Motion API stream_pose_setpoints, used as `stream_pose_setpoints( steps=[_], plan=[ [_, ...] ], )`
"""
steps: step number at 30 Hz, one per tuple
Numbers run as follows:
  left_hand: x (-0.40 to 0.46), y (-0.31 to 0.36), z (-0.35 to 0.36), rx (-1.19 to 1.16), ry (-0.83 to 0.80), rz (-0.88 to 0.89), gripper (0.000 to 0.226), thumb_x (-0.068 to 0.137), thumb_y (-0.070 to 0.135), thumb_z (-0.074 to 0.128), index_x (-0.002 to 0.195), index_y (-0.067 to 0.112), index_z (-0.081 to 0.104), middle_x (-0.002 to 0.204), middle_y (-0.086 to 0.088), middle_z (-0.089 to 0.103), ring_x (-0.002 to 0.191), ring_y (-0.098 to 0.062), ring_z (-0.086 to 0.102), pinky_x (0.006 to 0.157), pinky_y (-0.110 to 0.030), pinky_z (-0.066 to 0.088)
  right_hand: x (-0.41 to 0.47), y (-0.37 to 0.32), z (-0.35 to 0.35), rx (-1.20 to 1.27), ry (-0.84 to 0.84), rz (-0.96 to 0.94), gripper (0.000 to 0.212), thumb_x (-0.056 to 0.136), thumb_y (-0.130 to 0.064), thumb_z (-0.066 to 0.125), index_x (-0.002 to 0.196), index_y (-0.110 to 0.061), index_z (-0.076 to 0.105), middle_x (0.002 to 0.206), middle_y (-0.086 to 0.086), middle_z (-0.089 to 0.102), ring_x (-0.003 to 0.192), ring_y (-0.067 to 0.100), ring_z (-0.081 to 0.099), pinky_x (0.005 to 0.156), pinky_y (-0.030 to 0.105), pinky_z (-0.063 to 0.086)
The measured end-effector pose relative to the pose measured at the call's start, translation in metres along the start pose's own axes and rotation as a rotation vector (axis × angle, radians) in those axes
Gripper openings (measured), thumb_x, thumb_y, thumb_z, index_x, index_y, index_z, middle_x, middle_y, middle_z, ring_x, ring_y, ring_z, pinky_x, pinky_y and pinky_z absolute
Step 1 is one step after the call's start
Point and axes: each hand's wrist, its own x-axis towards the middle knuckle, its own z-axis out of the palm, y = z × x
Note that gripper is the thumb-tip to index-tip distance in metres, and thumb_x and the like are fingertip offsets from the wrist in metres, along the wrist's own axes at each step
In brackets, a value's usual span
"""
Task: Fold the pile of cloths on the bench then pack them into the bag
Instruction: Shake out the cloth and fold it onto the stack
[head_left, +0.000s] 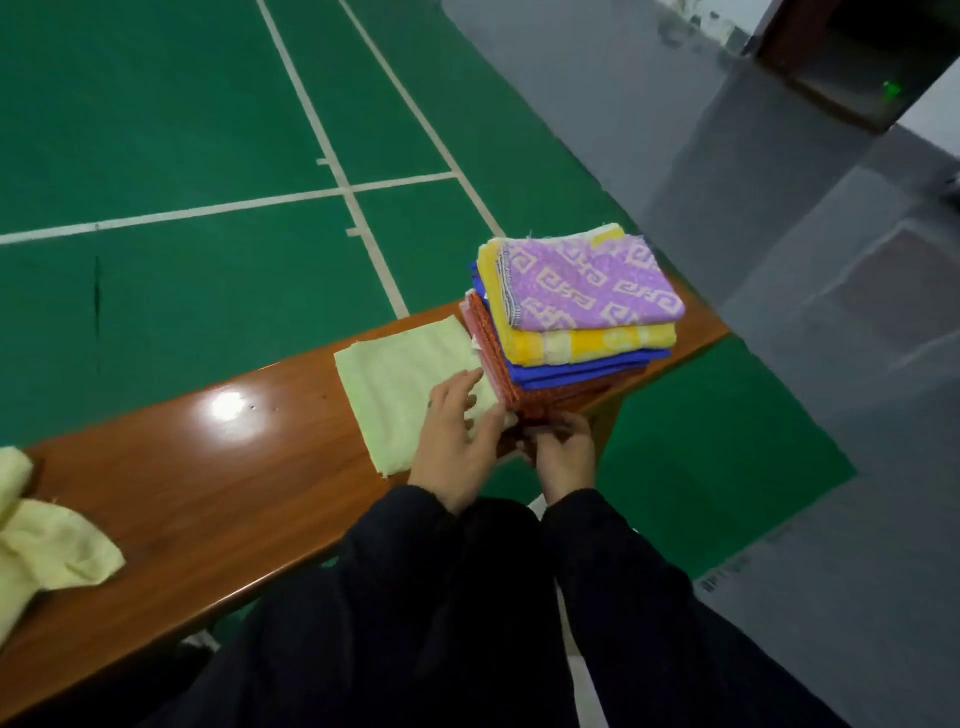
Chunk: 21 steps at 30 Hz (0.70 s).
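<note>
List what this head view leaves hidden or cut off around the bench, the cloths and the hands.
- Bag: not in the head view at all.
- Crumpled pale yellow cloth: cut off by the left edge.
- Red patterned cloth under the stack: mostly covered by the blue cloth and those above.
- Right hand fingertips: tucked against the stack, grip unclear.
- Bench legs: hidden beneath its top.

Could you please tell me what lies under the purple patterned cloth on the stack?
Under the purple patterned cloth lie a yellow cloth, then a blue cloth, then an orange-red cloth on the bench. Anything hidden between these layers cannot be seen.
</note>
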Motion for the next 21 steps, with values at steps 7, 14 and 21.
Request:
stream_pose_setpoints(
  steps=[7, 14, 21],
  plan=[
    [0.043, 0.014, 0.05, -0.517, -0.171, -0.264, 0.049, 0.106, 0.032, 0.044, 0.153, 0.038, 0.033, 0.145, 0.004, 0.055, 0.126, -0.014, 0.058, 0.109, -0.046, 0.047, 0.031, -0.018, -0.006, 0.237, 0.003, 0.087, 0.028, 0.095, 0.0, 0.06, 0.116, -0.017, 0.05, 0.114, 0.015, 0.068, 0.104, 0.037, 0.067, 0.092, 0.051, 0.056],
    [0.067, 0.014, 0.073, -0.529, -0.198, -0.27, 0.044, 0.107, 0.032, 0.044, 0.15, 0.039, 0.037, 0.143, 0.011, 0.056, 0.128, -0.01, 0.056, 0.112, -0.044, 0.044, 0.061, -0.025, -0.021, 0.203, -0.047, 0.094, 0.037, 0.095, -0.005, 0.061, 0.126, -0.02, 0.051, 0.115, 0.01, 0.069, 0.101, 0.03, 0.069, 0.089, 0.047, 0.059],
    [0.076, 0.02, 0.082, -0.542, -0.208, -0.257, 0.046, 0.106, 0.029, 0.047, 0.151, 0.036, 0.039, 0.136, 0.02, 0.058, 0.124, -0.003, 0.056, 0.112, -0.037, 0.044, 0.07, -0.034, -0.032, 0.171, -0.036, 0.101, 0.035, 0.098, -0.006, 0.058, 0.128, -0.02, 0.05, 0.111, 0.007, 0.07, 0.091, 0.027, 0.07, 0.065, 0.03, 0.054]
  ],
)
